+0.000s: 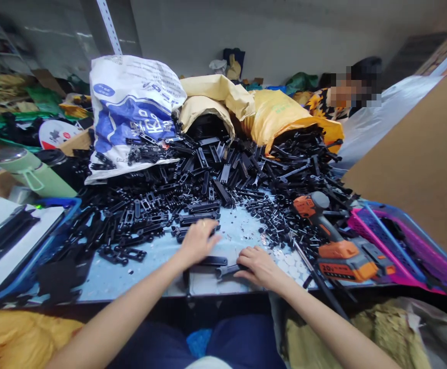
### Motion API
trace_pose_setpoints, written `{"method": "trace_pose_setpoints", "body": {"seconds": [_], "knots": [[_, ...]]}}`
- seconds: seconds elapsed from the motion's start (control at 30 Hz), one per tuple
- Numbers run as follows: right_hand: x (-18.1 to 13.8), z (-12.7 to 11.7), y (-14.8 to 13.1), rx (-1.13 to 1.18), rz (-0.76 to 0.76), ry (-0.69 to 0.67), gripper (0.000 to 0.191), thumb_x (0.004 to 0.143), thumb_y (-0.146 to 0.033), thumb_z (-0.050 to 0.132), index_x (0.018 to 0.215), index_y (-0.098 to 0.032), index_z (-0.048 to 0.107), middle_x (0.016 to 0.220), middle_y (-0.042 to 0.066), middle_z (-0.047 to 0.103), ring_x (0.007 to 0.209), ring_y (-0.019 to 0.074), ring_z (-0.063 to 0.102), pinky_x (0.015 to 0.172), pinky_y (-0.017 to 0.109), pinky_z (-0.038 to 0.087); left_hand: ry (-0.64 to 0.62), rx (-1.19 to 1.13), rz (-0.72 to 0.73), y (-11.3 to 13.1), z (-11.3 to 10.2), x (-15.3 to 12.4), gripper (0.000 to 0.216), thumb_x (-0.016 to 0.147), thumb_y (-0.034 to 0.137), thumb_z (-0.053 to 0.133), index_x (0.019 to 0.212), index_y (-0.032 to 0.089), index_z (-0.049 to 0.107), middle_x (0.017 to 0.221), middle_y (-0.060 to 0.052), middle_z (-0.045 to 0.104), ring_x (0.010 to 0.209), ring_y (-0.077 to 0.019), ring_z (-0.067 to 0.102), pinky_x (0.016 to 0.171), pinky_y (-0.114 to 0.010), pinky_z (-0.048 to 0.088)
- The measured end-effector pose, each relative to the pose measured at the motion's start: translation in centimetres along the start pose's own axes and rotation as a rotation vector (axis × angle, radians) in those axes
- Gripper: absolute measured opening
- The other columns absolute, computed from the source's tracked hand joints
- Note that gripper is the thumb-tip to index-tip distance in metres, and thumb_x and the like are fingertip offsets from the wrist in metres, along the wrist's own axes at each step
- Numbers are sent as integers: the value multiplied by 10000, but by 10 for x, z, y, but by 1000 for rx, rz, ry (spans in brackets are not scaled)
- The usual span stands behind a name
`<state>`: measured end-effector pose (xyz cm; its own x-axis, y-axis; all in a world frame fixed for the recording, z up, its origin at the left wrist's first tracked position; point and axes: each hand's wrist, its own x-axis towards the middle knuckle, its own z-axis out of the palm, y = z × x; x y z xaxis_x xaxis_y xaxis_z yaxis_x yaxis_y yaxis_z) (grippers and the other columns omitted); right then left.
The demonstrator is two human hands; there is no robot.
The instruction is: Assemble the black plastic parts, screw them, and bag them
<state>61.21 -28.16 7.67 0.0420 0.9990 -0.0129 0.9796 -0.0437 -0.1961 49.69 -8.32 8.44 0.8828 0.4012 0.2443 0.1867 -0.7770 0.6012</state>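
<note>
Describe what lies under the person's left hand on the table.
The left hand lies flat over a long black plastic part, whose end shows toward the right hand. The palm covers the part's other end and the table beneath.

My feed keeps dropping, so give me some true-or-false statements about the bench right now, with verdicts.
1. The orange drill lies on the table, right of the right hand. True.
2. The left hand grips the drill. False: it rests on black parts.
3. The green flask stands among the black parts at centre. False: it lies tipped over at the far left.
4. A yellow sack has black parts spilling from its mouth. True.
</note>
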Motion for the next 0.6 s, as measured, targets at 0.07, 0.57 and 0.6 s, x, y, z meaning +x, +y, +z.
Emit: {"method": "trace_pose_setpoints", "body": {"seconds": [0.07, 0.57, 0.6], "knots": [[-2, 7, 1, 47, 30, 28, 341, 856, -497, 398, 861, -195, 556, 858, 33, 556, 841, 174, 491, 719, 293, 335, 105, 53, -154, -17, -5, 45, 241, 831, 246, 417, 987, 167, 584, 1036, -119, 579, 1015, -242, 500, 902, -400, 352], [66, -17, 72, -87, 411, 165, 234, 894, -198, 353, 1019, -174, 549, 1016, 105, 572, 991, 204, 486, 826, 325, 381, 192, -61, -275, -53, -20, 120, 246, 683, 248, 638, 494, 157, 509, 558, -39, 568, 655, -168, 556, 659, -296, 383], [79, -20, 84, -111, 452, 169, 241, 879, -151, 349, 1009, -158, 553, 1013, 128, 570, 994, 220, 485, 814, 343, 379, 216, -60, -252, -50, -27, 110, 220, 708, 272, 611, 539, 149, 543, 600, -47, 586, 679, -168, 555, 684, -300, 382]]}}
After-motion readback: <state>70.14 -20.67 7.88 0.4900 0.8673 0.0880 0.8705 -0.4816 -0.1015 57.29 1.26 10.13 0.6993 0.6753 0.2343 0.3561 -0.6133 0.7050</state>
